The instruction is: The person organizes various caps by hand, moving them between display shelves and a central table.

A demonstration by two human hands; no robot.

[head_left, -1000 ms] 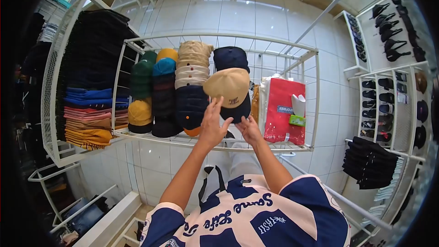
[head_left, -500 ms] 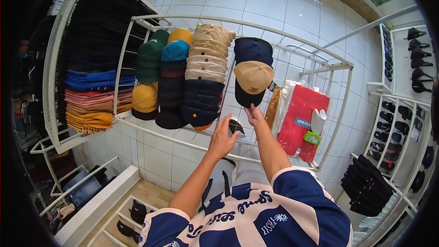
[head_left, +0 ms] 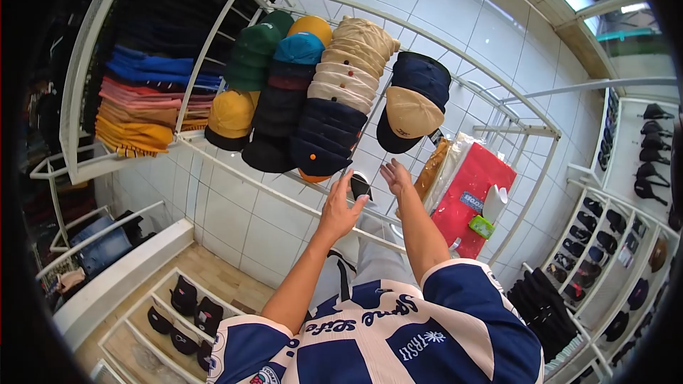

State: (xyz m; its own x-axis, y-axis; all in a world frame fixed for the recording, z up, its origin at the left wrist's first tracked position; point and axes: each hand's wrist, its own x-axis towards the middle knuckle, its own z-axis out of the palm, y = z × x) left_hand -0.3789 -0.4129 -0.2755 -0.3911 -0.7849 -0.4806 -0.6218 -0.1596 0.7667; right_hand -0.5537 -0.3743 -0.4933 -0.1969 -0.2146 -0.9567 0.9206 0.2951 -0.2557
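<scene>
Below the short cap stack, my right hand (head_left: 395, 178) is open and holds nothing, its fingers just short of the dark brim. That stack has a tan cap (head_left: 411, 112) with a dark brim in front and navy caps (head_left: 421, 75) behind. My left hand (head_left: 340, 208) is open and empty too, thumb spread, close to the rack's front rail. Above it runs a long row of caps: navy ones (head_left: 326, 135) nearest, then cream and beige ones (head_left: 344, 75). Further left are black caps (head_left: 274, 124), green caps (head_left: 249, 60) and a yellow cap (head_left: 229, 115).
A white wire rack (head_left: 249, 188) bears the caps. On its right lie a red plastic-wrapped package (head_left: 469, 192), a green item (head_left: 481, 226) and a white object (head_left: 494, 203). Folded shirts (head_left: 139, 110) stand at left; more caps (head_left: 183, 295) sit on a low shelf.
My right hand has come off the brim of the tan-capped stack and now sits apart from it. My left hand stays open. The head view has tilted and shifted.
</scene>
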